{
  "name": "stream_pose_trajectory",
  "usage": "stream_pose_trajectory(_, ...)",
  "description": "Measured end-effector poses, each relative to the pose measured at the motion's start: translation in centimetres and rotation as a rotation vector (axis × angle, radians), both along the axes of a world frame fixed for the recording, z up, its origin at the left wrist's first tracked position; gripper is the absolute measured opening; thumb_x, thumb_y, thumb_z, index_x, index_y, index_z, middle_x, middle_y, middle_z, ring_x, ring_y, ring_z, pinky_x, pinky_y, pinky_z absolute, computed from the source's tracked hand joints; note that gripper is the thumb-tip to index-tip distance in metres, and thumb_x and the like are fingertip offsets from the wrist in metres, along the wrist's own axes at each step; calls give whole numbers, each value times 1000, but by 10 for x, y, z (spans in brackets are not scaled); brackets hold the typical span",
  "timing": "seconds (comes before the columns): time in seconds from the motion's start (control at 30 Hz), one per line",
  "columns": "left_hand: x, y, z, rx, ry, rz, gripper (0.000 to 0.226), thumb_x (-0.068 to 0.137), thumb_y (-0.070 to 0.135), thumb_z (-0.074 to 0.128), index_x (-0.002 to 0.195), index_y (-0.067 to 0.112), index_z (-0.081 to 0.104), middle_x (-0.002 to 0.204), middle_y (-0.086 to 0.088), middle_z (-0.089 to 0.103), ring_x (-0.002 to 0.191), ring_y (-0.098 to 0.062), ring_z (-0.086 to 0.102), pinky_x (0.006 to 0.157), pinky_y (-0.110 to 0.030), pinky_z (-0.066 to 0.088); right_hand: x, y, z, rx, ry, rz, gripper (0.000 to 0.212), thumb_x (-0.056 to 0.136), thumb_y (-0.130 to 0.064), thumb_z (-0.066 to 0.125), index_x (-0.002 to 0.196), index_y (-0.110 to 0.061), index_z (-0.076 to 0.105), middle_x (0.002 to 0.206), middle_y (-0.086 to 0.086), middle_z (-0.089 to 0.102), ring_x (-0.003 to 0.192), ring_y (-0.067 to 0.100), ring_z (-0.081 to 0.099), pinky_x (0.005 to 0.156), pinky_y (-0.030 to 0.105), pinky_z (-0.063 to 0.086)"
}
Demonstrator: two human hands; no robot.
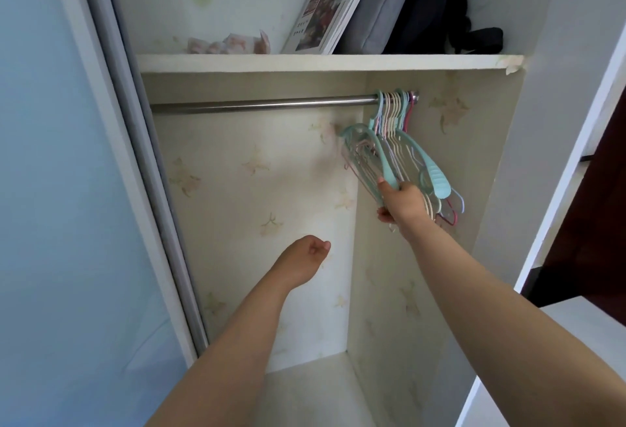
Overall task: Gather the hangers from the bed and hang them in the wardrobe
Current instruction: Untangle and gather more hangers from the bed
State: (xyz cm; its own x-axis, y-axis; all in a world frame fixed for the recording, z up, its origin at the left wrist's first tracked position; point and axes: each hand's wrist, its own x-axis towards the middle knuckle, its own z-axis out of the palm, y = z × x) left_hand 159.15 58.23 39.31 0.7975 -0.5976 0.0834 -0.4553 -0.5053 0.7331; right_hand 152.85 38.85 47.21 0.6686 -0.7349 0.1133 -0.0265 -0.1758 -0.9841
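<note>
Pastel hangers [398,142] are hanging bunched at the right end of my wardrobe's steel rail [264,104]; above the rail, a shelf [305,62] is carrying leaning books [333,6] and bags [426,3].

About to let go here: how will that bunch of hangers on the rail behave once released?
The hangers look thin and light, so probably swing back under the rail. Hooks sit loose; they may slide or rattle. Right hand grips their lower ends.

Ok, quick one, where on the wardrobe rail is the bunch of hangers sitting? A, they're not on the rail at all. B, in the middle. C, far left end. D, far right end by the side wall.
D: the hangers are hooked in a bunch at the right end of the metal rail, beside the wardrobe's side wall, with the right hand gripping their lower ends.
</note>
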Motion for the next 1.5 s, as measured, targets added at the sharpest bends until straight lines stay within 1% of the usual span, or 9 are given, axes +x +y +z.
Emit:
stream_pose_trajectory(0.1,-5,-1,-11,0,24,-19,33,99,38,44,111,13,61,102,5,58,97,-15,55,89,-31,43,-12,3,-23,51,42,22,31,92,-31,58,108,-6,51,83,7,55,52,17,59,42,24,51)
stream_pose_trajectory(0.2,-15,-7,-30,-32,78,-46,19,97,34,48,107,23,60,109,11,60,106,-9,55,89,-25,41,-37,11,-53,77,143,67,25,92,-32,59,102,-9,53,82,5,58,54,17,60,45,24,52)
stream_pose_trajectory(0.3,-33,-18,-43,-60,132,-81,11,96,33,50,99,29,59,111,9,65,104,-10,58,87,-25,44,-70,19,-82,61,258,138,20,94,-31,57,92,-11,55,78,4,59,54,17,59,46,24,52)
stream_pose_trajectory(0.53,-114,-50,-65,-72,215,-214,12,96,32,49,93,27,60,100,10,67,94,-12,61,82,-32,49,-179,17,-127,47,402,221,20,93,-31,57,93,-11,61,77,5,63,55,17,61,53,25,52)
stream_pose_trajectory(0.8,-285,-122,-98,-33,305,-393,17,98,24,48,99,15,63,98,3,68,83,-14,62,68,-23,44,-371,-25,-154,141,449,-11,27,95,-33,55,100,-8,63,82,5,65,65,18,64,62,26,54)
stream_pose_trajectory(1.0,-455,-186,-120,47,376,-570,18,99,27,46,104,19,61,101,6,68,90,-14,64,81,-31,51,-552,-64,-182,277,422,-210,25,94,-30,57,98,-6,63,77,5,63,57,17,61,55,26,52)
stream_pose_trajectory(1.17,-573,-240,-130,131,421,-759,16,99,25,47,101,18,61,95,7,67,79,-9,62,75,-29,50,-683,-84,-197,380,393,-415,23,94,-31,56,98,-9,63,78,3,64,59,16,61,56,27,53)
stream_pose_trajectory(1.37,-704,-311,-151,245,438,-1025,20,99,25,47,104,13,62,98,3,69,83,-13,64,78,-29,49,-816,-99,-225,504,371,-697,21,95,-26,54,100,-7,63,78,3,64,59,14,61,56,24,55)
stream_pose_trajectory(1.5,-790,-363,-165,263,449,-1206,16,100,23,46,93,20,61,93,4,68,79,-12,64,75,-29,49,-894,-119,-241,588,366,-856,16,96,-20,51,94,-8,61,74,4,62,57,15,60,54,24,53)
